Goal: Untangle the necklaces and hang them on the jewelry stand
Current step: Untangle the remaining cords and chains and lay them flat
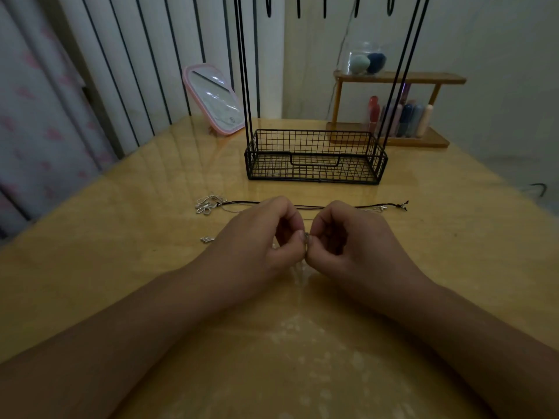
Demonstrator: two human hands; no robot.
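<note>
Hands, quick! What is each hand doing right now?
Left hand: fingers curled, pinching a small silver necklace piece.
Right hand: fingers curled, pinching the same piece from the other side.

Head view, down over table (121,225)

Black-cord necklace (305,207) lay stretched straight left-right across the table, ends well apart; mid-section hidden behind the knuckles. Thin silver chains (208,204) were bunched in loops at its left end, touching the cord. Small silver piece (207,239) lay apart, nearer. Jewelry stand (314,155): black wire basket base, upright rods, hooks on top, nothing visibly hung.
</note>
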